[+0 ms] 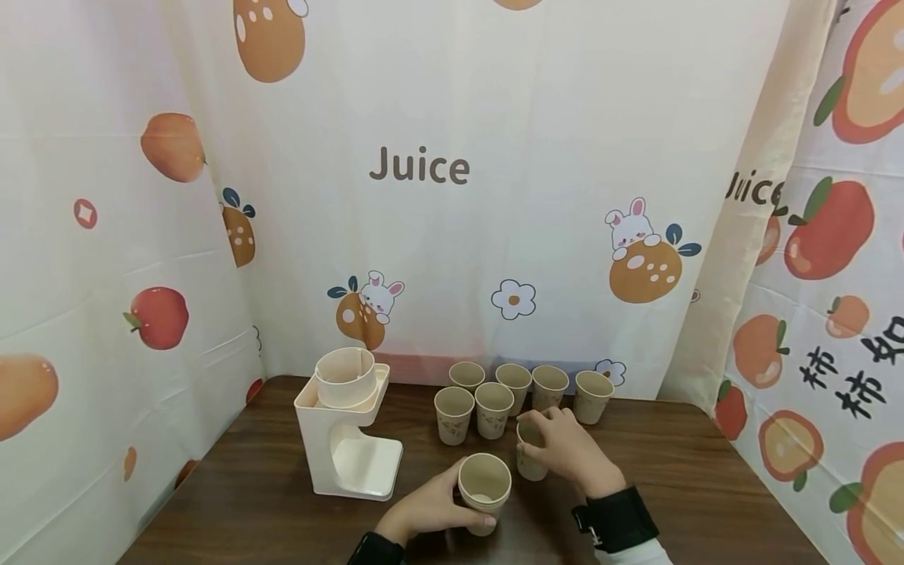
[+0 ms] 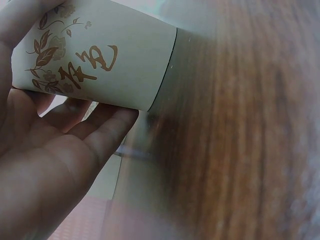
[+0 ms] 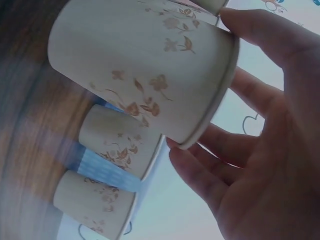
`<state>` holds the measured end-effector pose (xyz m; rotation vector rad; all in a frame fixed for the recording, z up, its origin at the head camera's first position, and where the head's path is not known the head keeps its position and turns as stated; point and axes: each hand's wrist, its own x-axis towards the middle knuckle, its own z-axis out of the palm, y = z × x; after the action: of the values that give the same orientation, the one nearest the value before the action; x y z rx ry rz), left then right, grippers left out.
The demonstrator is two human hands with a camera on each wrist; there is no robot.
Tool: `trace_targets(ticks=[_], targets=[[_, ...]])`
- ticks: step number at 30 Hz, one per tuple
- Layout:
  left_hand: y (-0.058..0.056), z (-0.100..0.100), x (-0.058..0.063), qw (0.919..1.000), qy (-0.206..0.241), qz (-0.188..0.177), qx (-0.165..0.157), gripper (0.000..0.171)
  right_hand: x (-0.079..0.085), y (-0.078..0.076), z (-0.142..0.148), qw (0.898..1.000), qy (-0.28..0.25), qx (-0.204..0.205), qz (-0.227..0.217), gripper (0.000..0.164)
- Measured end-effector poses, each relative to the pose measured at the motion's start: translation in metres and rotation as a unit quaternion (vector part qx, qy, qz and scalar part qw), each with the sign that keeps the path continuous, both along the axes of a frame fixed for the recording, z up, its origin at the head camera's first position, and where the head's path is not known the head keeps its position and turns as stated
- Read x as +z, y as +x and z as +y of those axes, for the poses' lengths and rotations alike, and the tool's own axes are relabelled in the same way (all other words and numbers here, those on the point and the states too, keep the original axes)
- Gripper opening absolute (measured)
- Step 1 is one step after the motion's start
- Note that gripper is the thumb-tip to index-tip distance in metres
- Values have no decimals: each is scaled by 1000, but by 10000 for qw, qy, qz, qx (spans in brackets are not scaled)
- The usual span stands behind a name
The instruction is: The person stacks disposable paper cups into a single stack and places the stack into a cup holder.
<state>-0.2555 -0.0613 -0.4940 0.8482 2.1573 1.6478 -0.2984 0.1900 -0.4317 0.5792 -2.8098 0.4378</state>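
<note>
Head view: inside the curved grasp of the left hand (image 1: pixel 436 502), a paper cup (image 1: pixel 486 488); to its right, farther back, a second cup (image 1: pixel 530 466), pinched at the rim by the right hand (image 1: pixel 569 449); beyond both hands, on the table (image 1: pixel 678 471), more cups (image 1: pixel 453 417).

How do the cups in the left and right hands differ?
The left hand grips the left cup round its side; the right hand holds the right cup by its rim. The left cup is nearer the head camera, the right cup nearer the other cups. Wrist views show brown characters on the left cup, but only floral print on the right cup. Both are pale and floral.
</note>
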Motion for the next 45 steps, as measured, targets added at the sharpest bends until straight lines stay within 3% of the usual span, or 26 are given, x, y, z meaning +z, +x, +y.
trace_targets(ticks=[7, 18, 24, 45], targets=[[0, 1, -1, 9999, 66, 55, -57, 71, -9, 3, 0, 9990, -429, -22, 114, 38], [1, 0, 2, 9999, 95, 59, -73, 72, -15, 4, -2, 9968, -645, 136, 446, 34], [1, 0, 2, 9999, 89, 38, -91, 73, -17, 5, -3, 9930, -820, 255, 809, 34], [1, 1, 2, 9997, 157, 103, -138, 72, -1, 20, -14, 9752, -1522, 578, 1501, 33]])
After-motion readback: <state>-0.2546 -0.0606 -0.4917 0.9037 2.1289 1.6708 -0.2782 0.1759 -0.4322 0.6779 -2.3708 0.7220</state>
